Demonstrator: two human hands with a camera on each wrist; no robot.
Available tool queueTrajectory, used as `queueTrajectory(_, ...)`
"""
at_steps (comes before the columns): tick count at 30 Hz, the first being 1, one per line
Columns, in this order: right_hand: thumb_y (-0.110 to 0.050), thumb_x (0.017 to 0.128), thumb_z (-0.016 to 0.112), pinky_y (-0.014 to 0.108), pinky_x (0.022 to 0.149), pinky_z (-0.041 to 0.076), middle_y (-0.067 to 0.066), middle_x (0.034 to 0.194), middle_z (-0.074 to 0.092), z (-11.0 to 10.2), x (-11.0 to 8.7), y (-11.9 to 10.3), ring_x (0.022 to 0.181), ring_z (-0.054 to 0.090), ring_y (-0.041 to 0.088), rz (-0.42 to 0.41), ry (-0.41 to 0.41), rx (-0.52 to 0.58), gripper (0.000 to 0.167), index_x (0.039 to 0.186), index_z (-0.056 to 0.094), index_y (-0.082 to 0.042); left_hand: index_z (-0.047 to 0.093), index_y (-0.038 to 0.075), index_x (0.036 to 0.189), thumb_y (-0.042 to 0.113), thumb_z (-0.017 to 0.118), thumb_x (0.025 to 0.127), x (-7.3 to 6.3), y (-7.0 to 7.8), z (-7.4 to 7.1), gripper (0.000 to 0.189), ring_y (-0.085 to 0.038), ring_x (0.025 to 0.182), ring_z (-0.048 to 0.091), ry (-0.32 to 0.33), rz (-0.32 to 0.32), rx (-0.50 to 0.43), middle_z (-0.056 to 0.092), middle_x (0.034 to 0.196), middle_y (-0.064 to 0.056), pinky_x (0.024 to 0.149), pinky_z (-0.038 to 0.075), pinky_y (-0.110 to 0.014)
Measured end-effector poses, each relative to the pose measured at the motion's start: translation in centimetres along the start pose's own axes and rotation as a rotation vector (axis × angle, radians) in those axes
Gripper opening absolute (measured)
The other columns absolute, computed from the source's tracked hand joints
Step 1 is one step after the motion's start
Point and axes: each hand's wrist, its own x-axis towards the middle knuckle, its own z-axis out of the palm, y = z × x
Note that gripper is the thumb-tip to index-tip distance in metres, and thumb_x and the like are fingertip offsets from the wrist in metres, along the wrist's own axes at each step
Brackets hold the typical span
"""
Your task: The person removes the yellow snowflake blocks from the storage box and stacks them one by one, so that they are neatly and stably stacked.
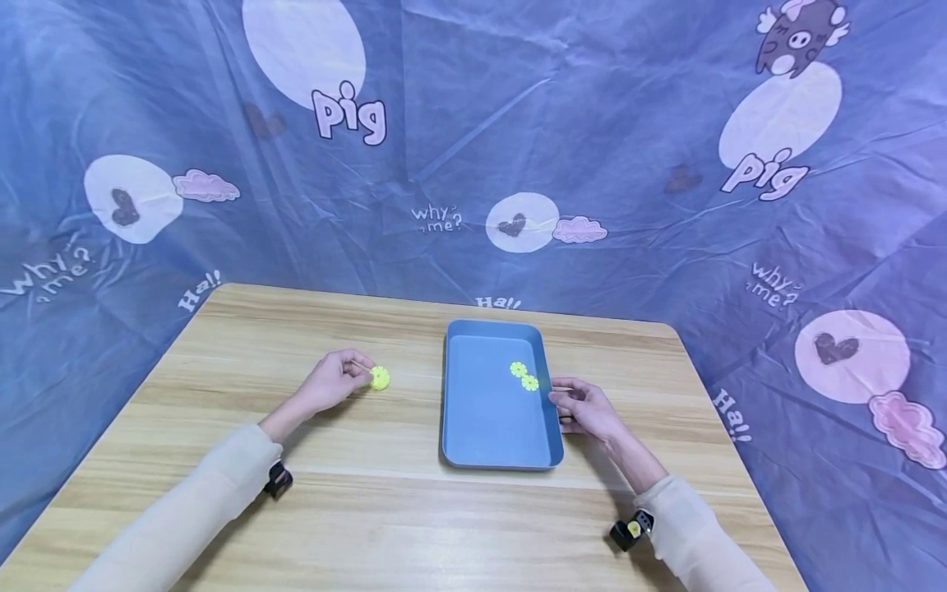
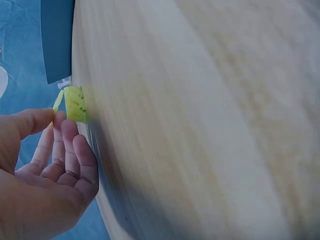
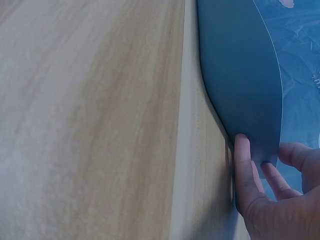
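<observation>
Between thumb and index fingertip, my left hand (image 1: 334, 381) pinches a thin yellow flower-shaped disc (image 2: 58, 100). Right beside it a short stack of the same yellow discs (image 2: 75, 104) stands on the table; in the head view, stack and pinched disc overlap. A blue rectangular tray (image 1: 491, 427) lies right of the stack. Inside it, near the right wall, are two yellow flower discs (image 1: 518, 369), close together. My right hand (image 1: 594, 413) grips the tray's right side, thumb at the rim and fingers against the outer wall (image 3: 245, 75).
The wooden table (image 1: 355, 510) ends at a back edge just behind the tray. A blue printed cloth (image 1: 444, 148) hangs behind and around it. Each wrist carries a small black camera (image 1: 278, 480).
</observation>
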Motion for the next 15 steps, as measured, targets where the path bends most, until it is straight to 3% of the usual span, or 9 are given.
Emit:
queueTrajectory(7, -0.014, 0.106, 0.061, 0.025, 0.066, 0.061, -0.002, 0.096, 0.068, -0.07, 0.08, 0.13, 0.077, 0.068, 0.007, -0.007, -0.012, 0.005, 0.054, 0.153, 0.043, 0.004, 0.066, -0.007, 0.119, 0.006, 0.069, 0.098, 0.19, -0.07, 0.03, 0.025, -0.015, 0.073, 0.065, 0.010, -0.014, 0.009, 0.076, 0.097, -0.020, 0.064, 0.055, -0.023)
queueTrajectory(15, -0.014, 0.105, 0.062, 0.026, 0.066, 0.061, -0.001, 0.098, 0.067, -0.07, 0.11, 0.09, 0.077, 0.068, 0.008, -0.006, -0.003, -0.001, 0.054, 0.153, 0.044, 0.003, 0.066, -0.008, 0.119, 0.006, 0.069, 0.098, 0.36, -0.24, 0.11, 0.025, -0.014, 0.071, 0.062, 0.003, -0.014, 0.030, 0.075, 0.092, -0.016, 0.061, 0.052, -0.022)
